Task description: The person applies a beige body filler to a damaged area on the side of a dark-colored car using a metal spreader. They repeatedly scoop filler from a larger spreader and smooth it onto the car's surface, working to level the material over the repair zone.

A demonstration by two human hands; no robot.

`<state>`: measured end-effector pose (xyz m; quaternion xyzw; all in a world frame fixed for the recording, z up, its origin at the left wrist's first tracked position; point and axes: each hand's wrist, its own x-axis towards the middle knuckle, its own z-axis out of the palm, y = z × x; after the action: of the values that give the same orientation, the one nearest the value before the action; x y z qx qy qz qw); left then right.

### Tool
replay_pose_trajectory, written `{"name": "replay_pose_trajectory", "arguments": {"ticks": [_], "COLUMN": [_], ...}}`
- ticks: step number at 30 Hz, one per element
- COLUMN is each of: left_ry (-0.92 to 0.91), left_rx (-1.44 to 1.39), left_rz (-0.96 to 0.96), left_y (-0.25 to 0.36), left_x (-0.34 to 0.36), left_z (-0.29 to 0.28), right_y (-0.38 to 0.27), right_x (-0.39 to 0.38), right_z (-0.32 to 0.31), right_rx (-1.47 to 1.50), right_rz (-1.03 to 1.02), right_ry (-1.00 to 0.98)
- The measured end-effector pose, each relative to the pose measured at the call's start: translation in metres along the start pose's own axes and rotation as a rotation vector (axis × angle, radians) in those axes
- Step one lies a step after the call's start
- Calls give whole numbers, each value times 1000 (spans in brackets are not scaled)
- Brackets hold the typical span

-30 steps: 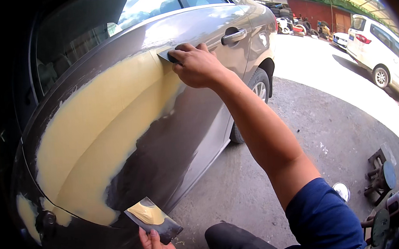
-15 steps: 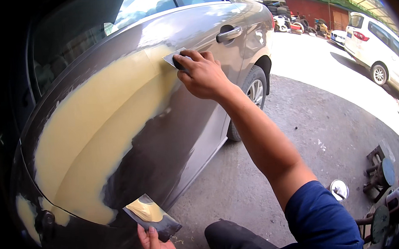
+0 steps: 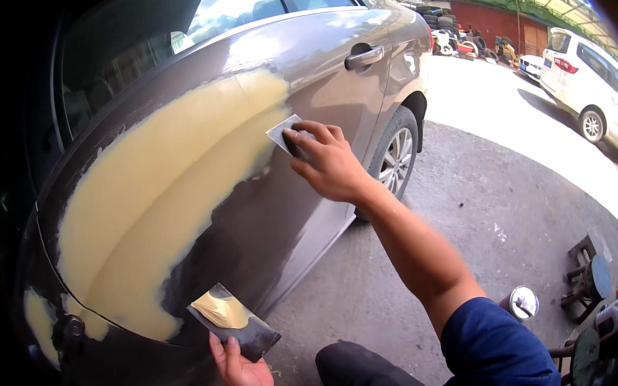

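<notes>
My right hand [image 3: 328, 156] grips a putty spreader [image 3: 284, 132] with a dark handle and a pale flat blade. Its blade is at the right end of a yellow filler patch [image 3: 160, 181] on the grey-brown car door [image 3: 301, 186]; whether it touches the panel I cannot tell. Low in front of the door, my left hand [image 3: 242, 370] pinches the lower edge of a dark flat putty board [image 3: 251, 338]. A smooth lump of yellow filler [image 3: 221, 310] sits on the board's upper part.
A door handle [image 3: 364, 56] and rear wheel [image 3: 395, 152] lie beyond my right hand. On the concrete floor at right stand an open can [image 3: 523, 302] and a small stool [image 3: 589, 282]. A white car [image 3: 585, 84] and stacked tires [image 3: 440, 21] are farther back.
My right hand and spreader have moved down and slightly right along the filler's end. My left hand still holds the board, nearly in place. The view has shifted a little.
</notes>
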<state>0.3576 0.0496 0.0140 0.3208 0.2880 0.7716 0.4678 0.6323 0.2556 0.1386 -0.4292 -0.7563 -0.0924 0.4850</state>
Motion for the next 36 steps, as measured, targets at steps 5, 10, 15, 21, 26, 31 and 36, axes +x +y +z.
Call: {"name": "replay_pose_trajectory", "arguments": {"ticks": [5,10,15,21,26,31,36], "left_ry": [-47,-74,-66,-9,-33,-7,25], "left_rx": [-175,-160,-150,-87,-105,-71,-62], "left_rz": [-39,-19,46,10,-23,-26,-60], "left_y": [-1,5,15,13,7,4,-2], "left_x": [7,5,2,-5,-11,-16,-17], "left_z": [37,36,22,7,-3,-10,-14], "right_y": [-82,-74,-38,-8,-26,-54,-50], "right_x": [-98,-132,-77,83,133,102,52], "right_z": [1,24,11,-19,-31,-17,21], "right_rx": [1025,1073,219,-208,-207,-225,-189], "right_rz": [-323,-368,-409,67,210,174,60], "right_ry": [-397,-458,-342,-13,-128,-158,-37]}}
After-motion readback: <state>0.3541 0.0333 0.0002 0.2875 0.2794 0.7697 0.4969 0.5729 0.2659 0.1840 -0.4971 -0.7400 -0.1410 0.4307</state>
